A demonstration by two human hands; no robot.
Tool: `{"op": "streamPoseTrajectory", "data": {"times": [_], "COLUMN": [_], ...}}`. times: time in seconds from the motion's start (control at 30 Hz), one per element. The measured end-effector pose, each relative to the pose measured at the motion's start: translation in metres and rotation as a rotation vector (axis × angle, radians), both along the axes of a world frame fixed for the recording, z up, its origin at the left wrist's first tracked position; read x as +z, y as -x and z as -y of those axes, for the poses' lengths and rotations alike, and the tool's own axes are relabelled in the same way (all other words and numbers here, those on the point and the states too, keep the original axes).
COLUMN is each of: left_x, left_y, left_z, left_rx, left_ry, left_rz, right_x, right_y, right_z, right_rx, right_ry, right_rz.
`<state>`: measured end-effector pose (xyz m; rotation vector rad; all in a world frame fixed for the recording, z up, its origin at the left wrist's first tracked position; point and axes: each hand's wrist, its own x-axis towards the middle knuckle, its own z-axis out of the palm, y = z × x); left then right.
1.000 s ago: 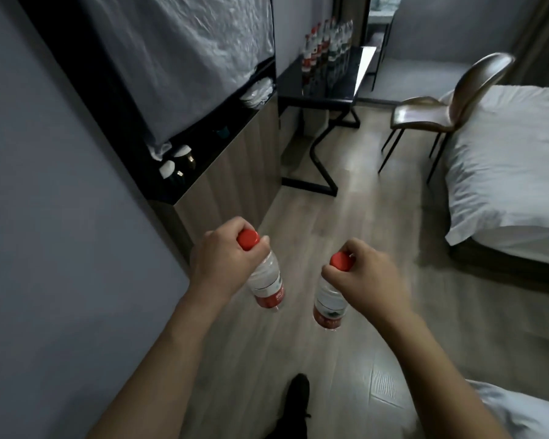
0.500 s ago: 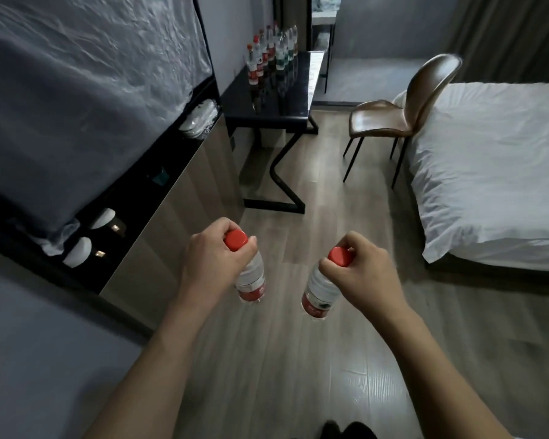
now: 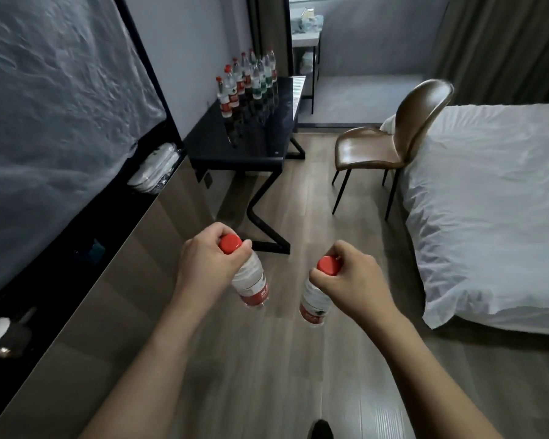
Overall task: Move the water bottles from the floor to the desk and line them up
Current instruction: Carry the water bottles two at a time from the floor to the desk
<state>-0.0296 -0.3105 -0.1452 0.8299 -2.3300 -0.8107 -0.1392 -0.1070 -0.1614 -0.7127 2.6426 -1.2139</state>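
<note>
My left hand (image 3: 208, 263) grips red-capped clear bottle (image 3: 251, 285) | my right hand (image 3: 351, 282) grips its twin (image 3: 314, 301) | desk (image 3: 257, 144), upper centre: bottle row (image 3: 246, 79)

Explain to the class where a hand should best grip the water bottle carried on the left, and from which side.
Judging by its shape: grip the narrow neck under the red cap, from above. The left hand does so, and the water bottle hangs upright.

One red-capped bottle (image 3: 251, 285) is gripped by the left hand (image 3: 208, 264), another (image 3: 315, 299) by the right hand (image 3: 349, 280), above the floor (image 3: 267, 359); bottles (image 3: 246, 79) are lined on the worktop (image 3: 260, 144).
</note>
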Motion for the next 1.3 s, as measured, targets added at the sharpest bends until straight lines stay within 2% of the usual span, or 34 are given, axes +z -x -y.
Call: {"op": "streamPoseTrajectory", "data": {"times": [0.3,0.63,0.97,1.17,1.3], "left_x": [0.009,-0.005,0.009,0.003,0.011], "left_y": [0.164,0.356,0.54,0.642,0.709], "left_z": [0.048,0.144,0.212,0.242,0.263], "left_rx": [-0.037,-0.014,0.005,0.042,0.062], "left_ry": [0.018,0.033,0.017,-0.016,0.028], "left_rz": [0.013,0.062,0.014,-0.017,0.002], "right_x": [0.002,-0.001,0.012,0.006,0.017], "right_y": [0.163,0.359,0.548,0.671,0.749], "right_z": [0.055,0.151,0.208,0.244,0.276], "right_rx": [-0.023,0.01,-0.068,0.001,0.046], "right_ry": [0.013,-0.036,0.021,0.041,0.05], "right_rz": [-0.023,-0.03,-0.06,-0.06,-0.094]}}
